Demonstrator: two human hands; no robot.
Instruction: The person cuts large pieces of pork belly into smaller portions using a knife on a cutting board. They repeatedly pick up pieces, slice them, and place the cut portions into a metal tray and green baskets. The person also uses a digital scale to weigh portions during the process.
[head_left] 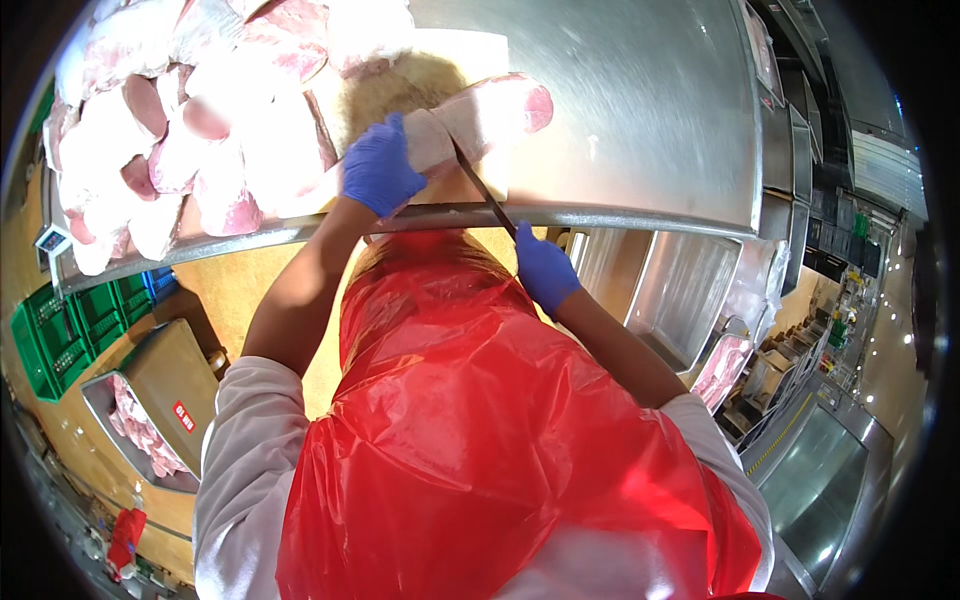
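A long, pale pork loin (489, 108) lies across a cream cutting board (485, 58) on the steel table, its pink cut end pointing right. My left hand (383, 168), in a blue glove, grips the loin near its left part, fingers wrapped over the top. In my blue-gloved right hand (545, 268) is the handle of a knife (484, 192), held at the table's front edge. The blade slants up and left, its tip end at a slit in the loin just right of my left hand. Glare washes out part of the meat.
Large pieces of meat (205, 165) are heaped left of the board. The steel table (640, 110) stretches right. Below on the left stand green crates (60, 335) and a steel bin (165, 395) holding meat. Steel tubs (685, 295) stand under the table's right side.
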